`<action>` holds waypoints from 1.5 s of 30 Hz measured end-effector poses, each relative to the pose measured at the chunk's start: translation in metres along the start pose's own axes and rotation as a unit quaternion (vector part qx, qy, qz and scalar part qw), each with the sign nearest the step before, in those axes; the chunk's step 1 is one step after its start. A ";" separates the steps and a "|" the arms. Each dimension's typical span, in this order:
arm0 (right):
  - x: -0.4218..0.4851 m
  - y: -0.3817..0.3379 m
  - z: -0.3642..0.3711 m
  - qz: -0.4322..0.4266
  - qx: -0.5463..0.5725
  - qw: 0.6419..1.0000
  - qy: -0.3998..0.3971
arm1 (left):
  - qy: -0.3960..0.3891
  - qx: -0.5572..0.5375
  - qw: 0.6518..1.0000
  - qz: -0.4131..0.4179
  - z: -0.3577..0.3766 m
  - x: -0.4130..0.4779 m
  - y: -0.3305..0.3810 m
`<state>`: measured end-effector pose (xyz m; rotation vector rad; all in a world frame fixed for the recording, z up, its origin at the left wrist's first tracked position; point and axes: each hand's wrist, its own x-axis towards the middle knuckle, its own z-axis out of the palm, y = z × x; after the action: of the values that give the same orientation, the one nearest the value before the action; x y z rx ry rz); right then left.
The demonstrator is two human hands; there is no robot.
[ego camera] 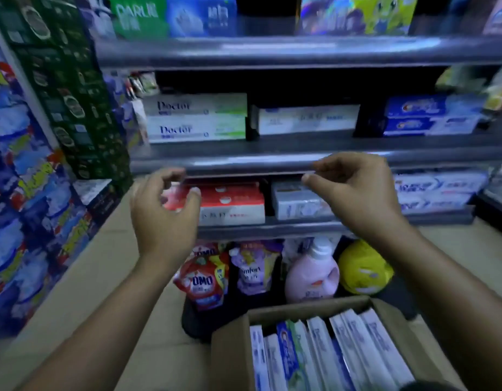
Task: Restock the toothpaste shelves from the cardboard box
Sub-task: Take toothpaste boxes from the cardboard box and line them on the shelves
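Head view: where's the toothpaste?
— Shelves (272,162) ahead hold cartons. The box (233,351) at lower right sits open, packed with toothpaste (323,351).
— And the hands?
— Left hand (165,215) and right hand (357,193) are raised before the lower shelf, loosely curled, empty.

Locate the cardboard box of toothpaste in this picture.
Head view, lower right: the cardboard box sits open on the floor, just before the pink bottle and yellow pack.

On middle shelf (272,162): stacked Doctor boxes (196,117) at left, white boxes (306,119) in centre, blue boxes (430,115) at right. On lower shelf (272,228): red boxes (233,201) beside pale boxes (295,204). On floor (103,277): open cardboard box (233,359).
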<state>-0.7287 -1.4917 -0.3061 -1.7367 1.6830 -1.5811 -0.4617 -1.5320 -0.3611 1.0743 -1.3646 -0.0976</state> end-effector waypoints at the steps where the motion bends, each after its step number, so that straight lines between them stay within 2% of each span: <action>1: -0.010 0.014 -0.008 0.014 0.002 1.000 0.005 | -0.031 -0.020 0.999 -0.007 0.011 -0.027 0.000; 4: -0.036 0.059 -0.021 0.054 -0.016 0.998 0.022 | -0.146 -0.076 0.983 -0.084 0.050 -0.109 -0.004; 6: -0.051 0.093 -0.029 0.105 -0.026 0.994 0.007 | -0.251 -0.091 0.950 -0.162 0.081 -0.161 -0.008; 8: -0.066 0.125 -0.039 0.160 -0.052 0.986 -0.015 | -0.359 -0.049 0.909 -0.206 0.109 -0.202 -0.015; 11: -0.093 0.166 -0.055 0.236 -0.081 0.968 -0.041 | -0.503 0.047 0.836 -0.214 0.145 -0.246 -0.022; 14: -0.121 0.194 -0.067 0.272 -0.109 0.952 -0.088 | -0.575 0.175 0.782 -0.165 0.170 -0.281 -0.029; 16: -0.130 0.202 -0.073 0.269 -0.169 0.936 -0.149 | -0.579 0.261 0.762 -0.126 0.186 -0.301 -0.037; 19: -0.131 0.199 -0.078 0.240 -0.235 0.917 -0.215 | -0.583 0.338 0.730 -0.115 0.202 -0.321 -0.037; 21: -0.132 0.197 -0.080 0.227 -0.251 0.909 -0.243 | -0.571 0.351 0.731 -0.124 0.211 -0.330 -0.031; 26: -0.141 0.197 -0.082 0.210 -0.296 0.880 -0.305 | -0.539 0.292 0.739 -0.279 0.223 -0.334 -0.019; 32: -0.146 0.192 -0.084 0.161 -0.319 0.872 -0.334 | -0.475 0.158 0.802 -0.326 0.212 -0.295 -0.010; 34: -0.151 0.191 -0.084 0.140 -0.300 0.870 -0.364 | -0.441 0.090 0.805 -0.387 0.210 -0.276 -0.007; 35: -0.154 0.188 -0.084 0.146 -0.264 0.870 -0.389 | -0.417 0.021 0.788 -0.452 0.211 -0.266 -0.005; 37: -0.160 0.179 -0.083 0.149 -0.184 0.867 -0.438 | -0.380 -0.098 0.721 -0.571 0.210 -0.251 -0.003; 39: -0.163 0.176 -0.082 0.083 -0.211 0.870 -0.437 | -0.380 -0.146 0.671 -0.619 0.207 -0.240 -0.001; 42: -0.160 0.172 -0.083 0.005 -0.275 0.905 -0.326 | -0.397 -0.169 0.650 -0.626 0.205 -0.237 -0.005; 45: -0.153 0.171 -0.092 0.025 -0.206 0.956 -0.208 | -0.412 -0.178 0.637 -0.627 0.206 -0.236 -0.007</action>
<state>-0.8569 -1.3724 -0.4810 -2.0154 1.8973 -0.7912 -0.6916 -1.5039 -0.5729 1.5035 -0.9521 -2.0247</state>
